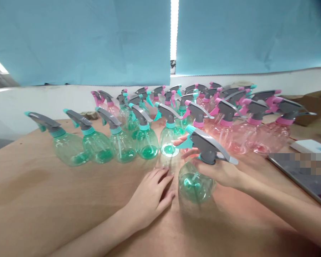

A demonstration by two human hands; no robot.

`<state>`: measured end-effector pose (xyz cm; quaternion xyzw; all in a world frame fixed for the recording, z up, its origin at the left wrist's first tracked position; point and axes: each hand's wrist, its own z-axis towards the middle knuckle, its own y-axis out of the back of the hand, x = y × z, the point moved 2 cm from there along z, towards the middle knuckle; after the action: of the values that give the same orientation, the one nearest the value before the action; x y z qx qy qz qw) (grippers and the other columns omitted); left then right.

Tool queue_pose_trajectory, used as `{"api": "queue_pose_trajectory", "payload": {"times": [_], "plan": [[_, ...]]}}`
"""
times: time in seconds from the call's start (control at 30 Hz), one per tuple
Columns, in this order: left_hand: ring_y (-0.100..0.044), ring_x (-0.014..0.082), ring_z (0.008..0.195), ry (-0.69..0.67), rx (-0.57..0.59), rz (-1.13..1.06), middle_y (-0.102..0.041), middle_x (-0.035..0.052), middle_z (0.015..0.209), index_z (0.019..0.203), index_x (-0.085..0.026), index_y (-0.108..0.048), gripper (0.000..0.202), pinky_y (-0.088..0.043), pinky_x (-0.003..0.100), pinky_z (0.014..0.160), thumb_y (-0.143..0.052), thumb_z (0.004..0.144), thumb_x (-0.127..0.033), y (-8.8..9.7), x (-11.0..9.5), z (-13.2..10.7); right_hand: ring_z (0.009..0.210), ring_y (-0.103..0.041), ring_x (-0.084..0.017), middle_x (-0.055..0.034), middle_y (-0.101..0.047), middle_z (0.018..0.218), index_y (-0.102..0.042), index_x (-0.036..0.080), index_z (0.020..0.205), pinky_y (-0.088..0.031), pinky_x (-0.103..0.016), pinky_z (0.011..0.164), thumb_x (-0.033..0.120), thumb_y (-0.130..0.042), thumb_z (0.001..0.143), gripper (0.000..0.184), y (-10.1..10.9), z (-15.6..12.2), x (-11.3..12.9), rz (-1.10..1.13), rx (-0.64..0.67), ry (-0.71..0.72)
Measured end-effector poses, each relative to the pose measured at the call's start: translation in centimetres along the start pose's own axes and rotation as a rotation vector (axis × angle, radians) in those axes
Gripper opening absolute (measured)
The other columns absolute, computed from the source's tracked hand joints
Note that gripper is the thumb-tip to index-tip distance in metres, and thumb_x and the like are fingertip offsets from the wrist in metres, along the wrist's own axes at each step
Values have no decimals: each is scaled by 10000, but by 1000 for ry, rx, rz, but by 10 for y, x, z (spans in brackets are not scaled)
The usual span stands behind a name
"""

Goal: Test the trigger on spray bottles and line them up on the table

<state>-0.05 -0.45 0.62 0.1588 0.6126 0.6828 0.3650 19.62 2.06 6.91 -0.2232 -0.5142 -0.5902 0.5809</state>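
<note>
Left of the green bottle [194,187] your right hand [220,173] clamps, tabletop [66,196] reaches edgeward past your unclasped left hand [152,192].

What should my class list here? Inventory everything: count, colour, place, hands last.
Green spray bottles: five, green, teal and grey, front left
Held bottle: one, green, teal and grey, centre-right
Pink spray bottles: four, pink and grey, front right
Rear spray bottles: uncountable, pink and green, behind
Table: one, brown, beneath
Flat device: one, dark, right edge
Small object: one, white, beyond device
Cardboard box: one, brown, far right
Small bundle: unclear, brownish, back left
Sheets: two, blue, hanging at back
Bright gap: one, white, between sheets
Wall: one, white, below sheets
Forearms: two, bare, lower frame
Left hand: one, bare, on table
Right hand: one, bare, at held bottle's neck
</note>
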Motion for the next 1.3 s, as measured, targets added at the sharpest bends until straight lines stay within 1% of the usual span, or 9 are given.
{"api": "queue_pose_trajectory", "payload": {"times": [0.17, 0.33, 0.43, 0.53, 0.77, 0.9, 1.03, 1.17, 1.3], "plan": [[-429, 309, 1287, 4, 8, 8, -497, 162, 1381, 1331, -130, -501, 417, -376, 509, 1037, -488, 959, -319, -1, 1, -1, 781, -675, -203, -8, -690, 818, -601, 267, 1123, -536, -269, 565, 132, -489, 672, 484, 6, -3, 0, -49, 22, -85], [-425, 306, 1292, -2, 7, 22, -497, 154, 1381, 1332, -140, -497, 413, -368, 508, 1045, -486, 960, -321, -2, 1, -1, 762, -658, -178, -14, -686, 906, -621, 257, 1051, -535, -279, 618, 149, -491, 689, 399, 8, -4, -4, -44, 63, -85], [-437, 307, 1281, -6, 4, 20, -507, 156, 1369, 1318, -134, -508, 405, -375, 510, 1040, -486, 959, -321, -2, 1, -1, 786, -653, -183, -11, -672, 870, -618, 244, 970, -528, -289, 645, 142, -477, 662, 353, 8, -2, 1, -20, 39, -69], [-443, 309, 1274, -6, -4, 19, -510, 158, 1364, 1310, -135, -514, 399, -381, 516, 1034, -482, 960, -323, -1, 1, -1, 758, -650, -183, -8, -653, 818, -571, 229, 834, -524, -304, 666, 164, -476, 629, 235, 7, 2, 9, 4, -8, -26], [-448, 319, 1268, -16, -15, 27, -517, 157, 1356, 1290, -132, -529, 386, -398, 517, 1022, -483, 957, -320, -1, 1, -1, 563, -558, -125, 44, -576, 655, -517, 235, 764, -475, -265, 552, 135, -480, 610, 188, 7, 2, 13, 30, -48, 6], [-451, 317, 1268, -15, -25, 25, -522, 147, 1354, 1284, -148, -533, 378, -400, 512, 1023, -481, 955, -327, -1, 2, -1, 596, -589, -143, 35, -610, 681, -567, 237, 811, -492, -284, 579, 113, -490, 615, 244, 8, -1, 6, 75, -32, -51], [-444, 321, 1275, -12, -24, 22, -515, 155, 1359, 1288, -138, -531, 382, -388, 520, 1031, -482, 959, -326, -1, 3, -1, 599, -607, -143, 3, -676, 810, -624, 242, 1014, -512, -299, 587, 117, -501, 663, 392, 6, -4, -2, 86, -26, -111], [-443, 318, 1277, -14, -37, 13, -514, 146, 1360, 1287, -154, -530, 372, -387, 518, 1033, -476, 960, -324, -1, 3, -1, 645, -645, -165, 6, -691, 771, -632, 255, 1086, -548, -337, 686, 131, -526, 700, 418, 5, -4, -2, 51, -54, -38], [-448, 315, 1273, -17, -40, 17, -519, 146, 1351, 1282, -151, -532, 373, -391, 509, 1031, -480, 955, -321, -1, 3, -1, 854, -674, -207, -13, -713, 858, -646, 264, 1071, -547, -354, 772, 132, -499, 706, 415, 3, 0, 4, 14, -66, 54]]}}
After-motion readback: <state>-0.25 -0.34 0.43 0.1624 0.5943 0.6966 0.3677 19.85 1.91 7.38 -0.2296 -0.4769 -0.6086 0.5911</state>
